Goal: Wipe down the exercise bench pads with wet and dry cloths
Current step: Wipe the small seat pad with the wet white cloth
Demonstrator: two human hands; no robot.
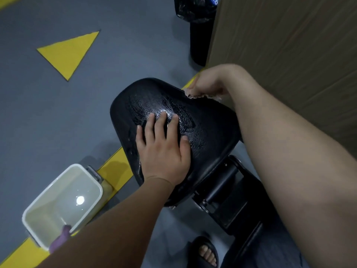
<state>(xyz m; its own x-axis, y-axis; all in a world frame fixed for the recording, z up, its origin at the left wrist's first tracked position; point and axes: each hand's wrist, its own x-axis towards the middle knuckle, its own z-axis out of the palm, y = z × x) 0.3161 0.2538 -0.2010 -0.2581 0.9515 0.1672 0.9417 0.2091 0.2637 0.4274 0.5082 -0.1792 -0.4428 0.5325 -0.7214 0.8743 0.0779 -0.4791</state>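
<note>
Wet pass looks mostly done on this one. The left hand is laid flat on the seat pad, fingers straight and spread. Nothing is held in it, and it seems to be there just to steady things. Right ahead of its fingertips the pad is covered in a shiny, streaky film, and a few drops can be made out along the edge just left of that hand.

The right hand is curled over the pad's far edge, up and to the right of the left one. A pale cloth is gripped under it against the rim, with only a crumpled bit showing. Whether that's the wet or the dry cloth can't be told for sure, though the soaked top hints at wet.

Down and to the left of the left hand, a white tub of water is parked on the floor, with a purple cloth draped over its near rim. That's probably the second cloth, and it isn't being used.

Left to do, as a guess: the edge finished off, the whole pad dried, plus any other pads, none of which are shown.
</note>
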